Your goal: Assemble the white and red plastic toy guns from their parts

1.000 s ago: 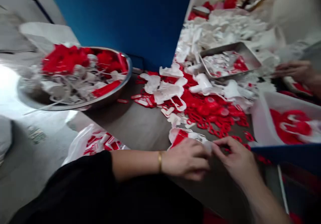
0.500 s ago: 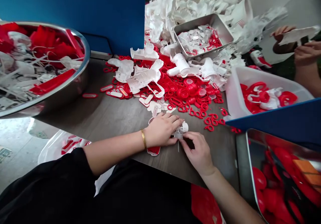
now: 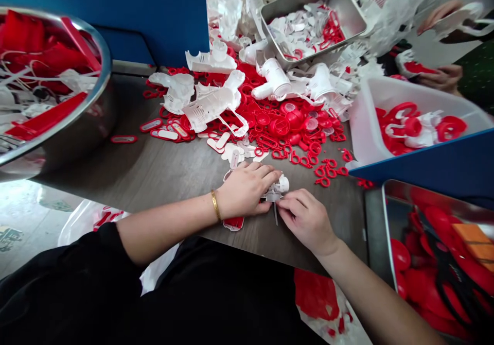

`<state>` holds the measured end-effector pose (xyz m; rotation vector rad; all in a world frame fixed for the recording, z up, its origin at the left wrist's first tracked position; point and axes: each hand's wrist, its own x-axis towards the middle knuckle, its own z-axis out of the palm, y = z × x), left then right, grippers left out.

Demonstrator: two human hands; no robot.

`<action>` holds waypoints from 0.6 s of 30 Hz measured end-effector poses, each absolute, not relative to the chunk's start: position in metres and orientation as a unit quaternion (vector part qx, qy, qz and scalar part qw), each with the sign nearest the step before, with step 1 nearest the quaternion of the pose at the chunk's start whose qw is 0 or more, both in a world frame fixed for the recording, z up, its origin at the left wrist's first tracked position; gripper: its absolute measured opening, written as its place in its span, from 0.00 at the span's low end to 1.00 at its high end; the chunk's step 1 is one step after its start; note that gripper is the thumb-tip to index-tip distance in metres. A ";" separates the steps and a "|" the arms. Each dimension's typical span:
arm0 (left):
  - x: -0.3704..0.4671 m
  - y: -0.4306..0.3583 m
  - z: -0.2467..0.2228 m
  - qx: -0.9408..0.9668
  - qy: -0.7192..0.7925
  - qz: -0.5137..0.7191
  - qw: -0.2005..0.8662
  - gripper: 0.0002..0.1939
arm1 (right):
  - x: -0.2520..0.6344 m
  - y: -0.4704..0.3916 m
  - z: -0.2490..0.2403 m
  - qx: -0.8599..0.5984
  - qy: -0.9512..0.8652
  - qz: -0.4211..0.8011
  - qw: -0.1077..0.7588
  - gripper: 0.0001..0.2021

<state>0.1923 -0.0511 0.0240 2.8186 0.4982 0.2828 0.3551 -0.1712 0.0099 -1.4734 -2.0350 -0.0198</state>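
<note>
My left hand (image 3: 249,189), a gold bracelet at its wrist, lies over a white plastic housing (image 3: 281,184) on the table and grips it. The palm hides most of this part. A red piece with a white edge (image 3: 233,224) sticks out below that hand. My right hand (image 3: 309,219) is closed in a pinch at the near right edge of the housing; whatever is between its fingertips is too small to name. A thin pale strip (image 3: 276,214) points toward me from the housing, beside the right fingertips. Small white flat pieces (image 3: 233,154) lie just beyond the left hand.
Red rings and white half-shells (image 3: 212,105) are heaped behind my hands. A metal tray (image 3: 347,36) rests farther back. On the left stands a steel bowl (image 3: 106,67); on the right, a white bin (image 3: 358,123) and a tray holding scissors (image 3: 451,268). Another person's hands (image 3: 440,77) appear far right.
The camera view has shifted, so the tabletop things sit higher in the picture. My hands stay at the white housing, with slight finger movement. The other person's hands have moved apart.
</note>
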 end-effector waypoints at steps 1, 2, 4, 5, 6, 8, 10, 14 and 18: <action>0.192 -0.051 0.024 0.971 0.173 0.098 0.131 0.32 | 0.354 -0.172 0.006 -0.560 -0.762 -0.008 0.325 0.07; 0.193 -0.051 0.024 0.971 0.173 0.099 0.130 0.32 | 0.353 -0.173 0.003 -0.566 -0.749 -0.010 0.343 0.07; 0.193 -0.051 0.023 0.971 0.172 0.101 0.130 0.32 | 0.349 -0.175 -0.003 -0.588 -0.716 -0.007 0.375 0.08; 0.193 -0.051 0.023 0.971 0.171 0.103 0.131 0.31 | 0.348 -0.176 -0.005 -0.603 -0.698 0.000 0.387 0.08; 0.193 -0.051 0.023 0.971 0.170 0.105 0.131 0.31 | 0.347 -0.178 -0.006 -0.616 -0.682 0.010 0.395 0.08; 0.193 -0.051 0.023 0.971 0.170 0.106 0.133 0.31 | 0.347 -0.179 -0.006 -0.619 -0.676 0.021 0.399 0.08; 0.193 -0.051 0.023 0.971 0.170 0.104 0.134 0.31 | 0.348 -0.180 -0.004 -0.600 -0.699 0.010 0.389 0.09; 0.192 -0.051 0.024 0.971 0.169 0.101 0.134 0.31 | 0.351 -0.179 0.003 -0.583 -0.736 -0.010 0.344 0.09; 0.192 -0.052 0.024 0.972 0.169 0.097 0.129 0.30 | 0.350 -0.177 0.012 -0.595 -0.740 0.005 0.313 0.07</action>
